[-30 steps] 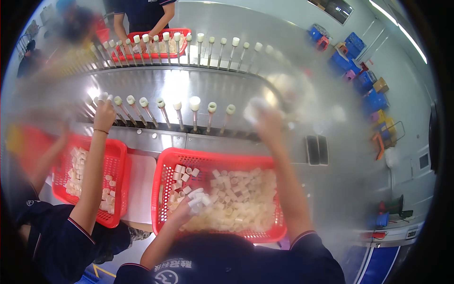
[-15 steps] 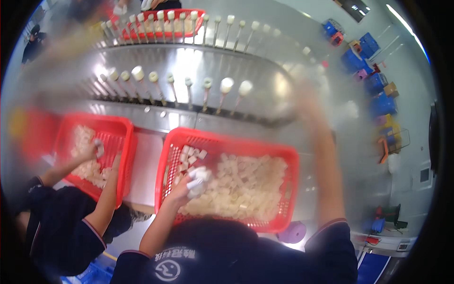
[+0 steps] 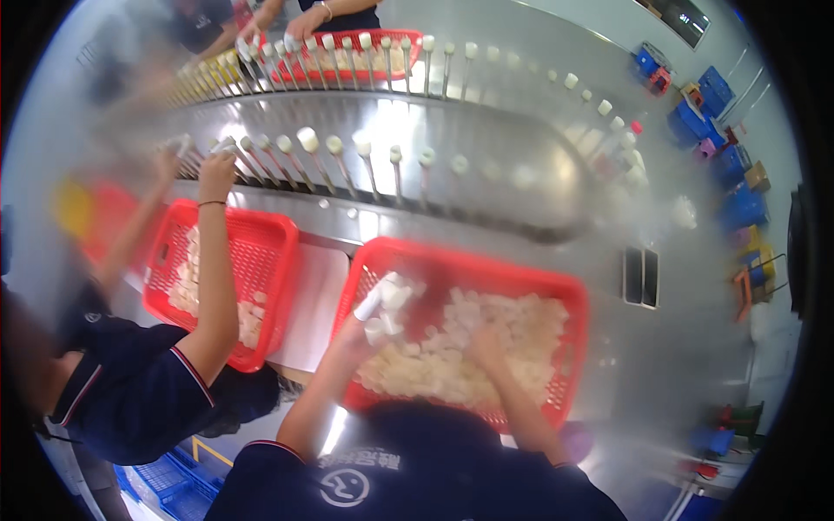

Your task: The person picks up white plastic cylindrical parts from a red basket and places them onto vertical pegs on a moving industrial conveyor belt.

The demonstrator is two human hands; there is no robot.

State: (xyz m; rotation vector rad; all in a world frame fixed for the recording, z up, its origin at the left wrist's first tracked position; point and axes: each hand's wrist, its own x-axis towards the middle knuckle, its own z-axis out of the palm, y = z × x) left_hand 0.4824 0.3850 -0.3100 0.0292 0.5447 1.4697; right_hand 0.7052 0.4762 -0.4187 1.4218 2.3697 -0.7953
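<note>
Evidently, both hands are held over one red basket (image 3: 486, 263). The left hand (image 3: 354, 337) is seen half curled above the near-left part of it, its fingers wrapped in white covers; pale shapes are bunched at the fingertips, but whether any are gripped cannot be told. The right hand (image 3: 488, 347) is lowered among the pale ring-like pieces (image 3: 517, 323), which are heaped around it and to its right; its fingertips are blurred and partly hidden, so neither its opening nor any hold can be made out.

Beyond both hands, a row of upright rods (image 3: 398, 181) with pale tops is ranged. Left of the left hand, a second red basket (image 3: 287, 230) is reached across by a co-worker's arm (image 3: 217, 300).

Pieces could be dropped if too many were crowded into the left fingers, since the covers may be slippery. Rods could be knocked by a hasty forward reach.
</note>
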